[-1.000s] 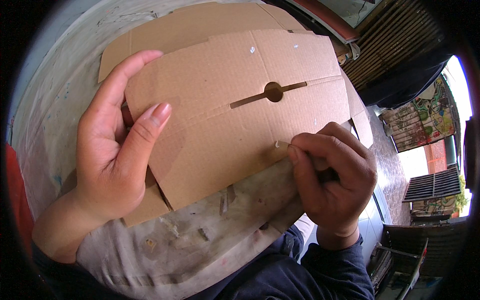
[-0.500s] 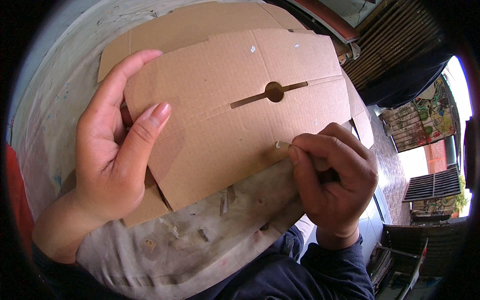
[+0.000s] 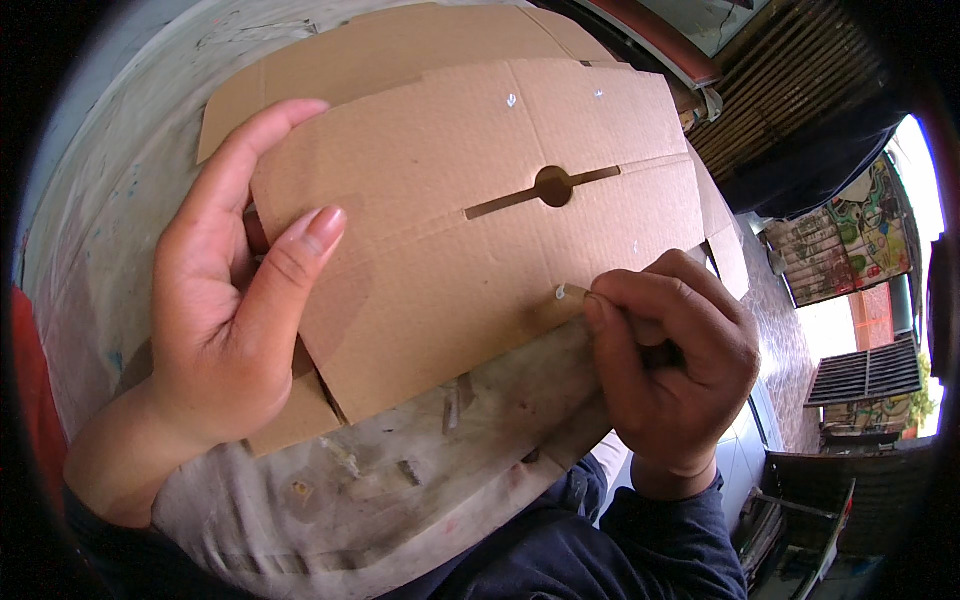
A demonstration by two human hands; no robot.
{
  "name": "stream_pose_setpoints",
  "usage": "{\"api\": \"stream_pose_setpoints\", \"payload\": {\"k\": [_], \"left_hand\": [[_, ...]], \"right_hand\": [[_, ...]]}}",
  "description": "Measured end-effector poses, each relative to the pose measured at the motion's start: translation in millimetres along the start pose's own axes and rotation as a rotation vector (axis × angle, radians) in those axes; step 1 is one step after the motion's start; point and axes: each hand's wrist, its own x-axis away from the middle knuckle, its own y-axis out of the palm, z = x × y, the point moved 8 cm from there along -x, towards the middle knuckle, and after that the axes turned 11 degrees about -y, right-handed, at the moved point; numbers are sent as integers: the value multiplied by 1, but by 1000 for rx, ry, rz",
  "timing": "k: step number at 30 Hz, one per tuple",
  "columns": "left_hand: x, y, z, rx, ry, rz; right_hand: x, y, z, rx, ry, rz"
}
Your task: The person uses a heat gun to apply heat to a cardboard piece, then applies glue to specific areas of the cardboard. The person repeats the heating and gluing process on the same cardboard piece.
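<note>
A brown cardboard piece (image 3: 420,270) with creases, a round hole and a narrow slot running through it lies tilted before me. My left hand (image 3: 235,290) grips its left edge, thumb on the face and index finger along the upper corner; the other fingers are partly hidden behind. In a pinch, my right hand (image 3: 675,350) holds a thin, pale stick (image 3: 575,291), whose tip meets a small white dab (image 3: 560,293) near the lower edge. More white dabs (image 3: 511,101) sit on the face, two toward the top and a faint one at the right.
Another cardboard piece (image 3: 390,38) lies behind the first. Both are over a stained, whitish table surface (image 3: 370,520) with scraps and marks on it. My dark-clothed lap (image 3: 520,545) is below the table edge. At the right are a tiled floor (image 3: 785,350) and a metal grate (image 3: 865,370).
The stick's tip and my right hand have shifted very slightly right and down. A curled white mark at the tip looks rounder now. The cardboard has moved a little to the right.
</note>
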Motion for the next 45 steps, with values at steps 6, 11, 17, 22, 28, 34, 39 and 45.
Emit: {"api": "stream_pose_setpoints", "payload": {"k": [6, 11, 17, 22, 28, 34, 39, 45], "left_hand": [[-1, 0, 0, 58, -71, 22], [-3, -2, 0, 152, -70, 35], [-2, -5, 1, 171, -61, 63], [-16, -11, -5, 206, -75, 54], [-23, -10, -10, 155, -28, 65], [-23, -10, -13, 140, -39, 38], [-22, -4, -5, 99, -89, 35], [-13, -5, 18, 0, 6, 79]], "right_hand": [[-3, -1, -2, 37, -18, -31], [-4, -5, -3, 16, -17, 15], [7, -28, 4, -126, 41, 229], [24, -41, 32, -602, 182, 585], [33, -69, 52, -729, 215, 654], [32, -94, 71, -562, 250, 633], [-6, -103, 75, -500, 18, 404], [-49, -86, 74, -477, -71, 140]]}}
